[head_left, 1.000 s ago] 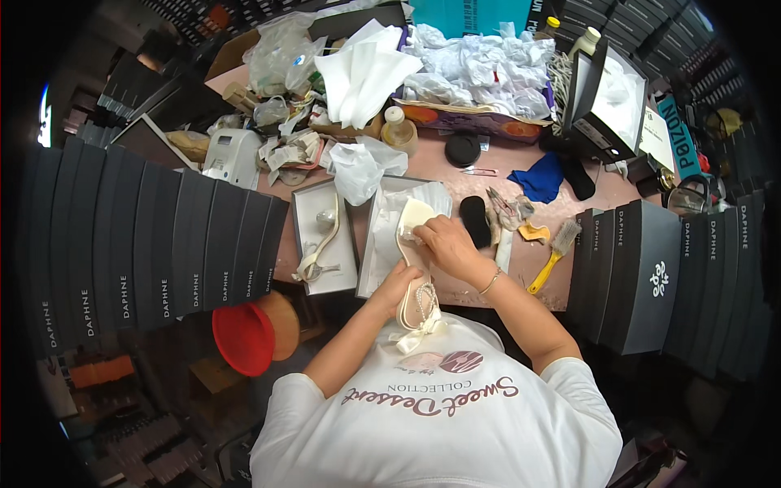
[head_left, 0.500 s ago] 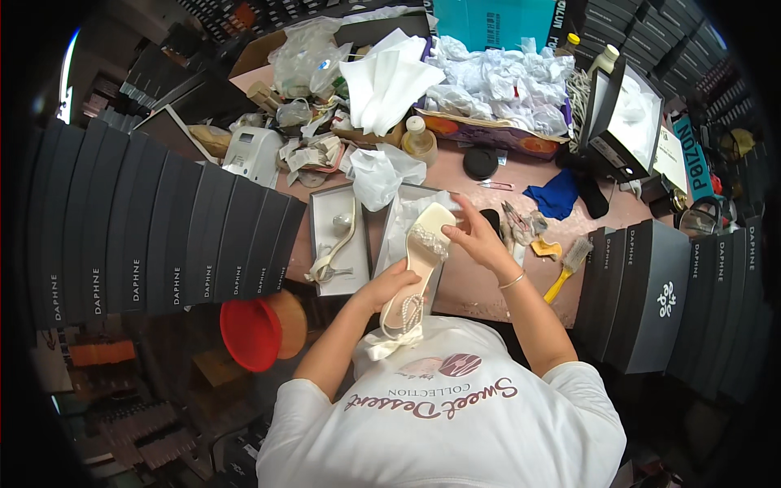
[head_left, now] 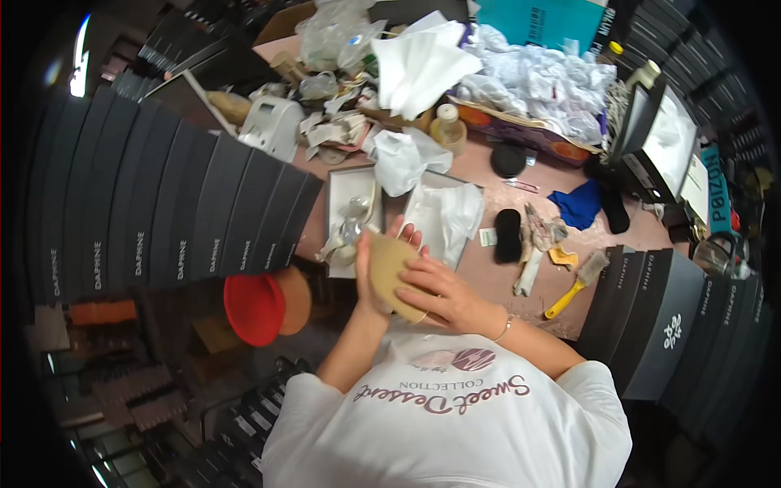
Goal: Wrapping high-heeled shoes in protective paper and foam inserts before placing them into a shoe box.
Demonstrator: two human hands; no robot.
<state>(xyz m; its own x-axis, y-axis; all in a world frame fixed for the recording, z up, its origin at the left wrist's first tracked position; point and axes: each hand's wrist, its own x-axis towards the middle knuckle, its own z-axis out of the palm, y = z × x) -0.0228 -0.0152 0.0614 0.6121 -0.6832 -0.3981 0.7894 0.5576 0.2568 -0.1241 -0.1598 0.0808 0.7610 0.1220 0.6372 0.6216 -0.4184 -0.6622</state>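
In front of my chest I hold a sandal point(head_left: 392, 268), its plain beige sole turned up toward the view; the straps are hidden underneath. My left hand point(head_left: 372, 281) grips it along the left side, fingertips showing beyond its far edge. Across the sole's right side lies my right hand point(head_left: 451, 299), its fingers curled over the surface. Just beyond is an open grey shoebox point(head_left: 332, 195), in which a second pale sandal point(head_left: 340, 254) lies beside a clear plastic piece. To its right, white tissue point(head_left: 455, 215) fills another box part.
Tall rows of dark shoeboxes point(head_left: 163, 203) flank the left side, and more boxes point(head_left: 651, 317) the right. On the pink table are a yellow-handled brush point(head_left: 578, 285), a blue cloth point(head_left: 576, 207), a black pad point(head_left: 508, 236) and a bottle point(head_left: 447, 130). A red stool seat point(head_left: 254, 309) stands lower left.
The sandal has been flipped from its strapped upper side to its sole and brought nearer my body. My right hand moved from the toe down onto the sole. The view has shifted slightly.
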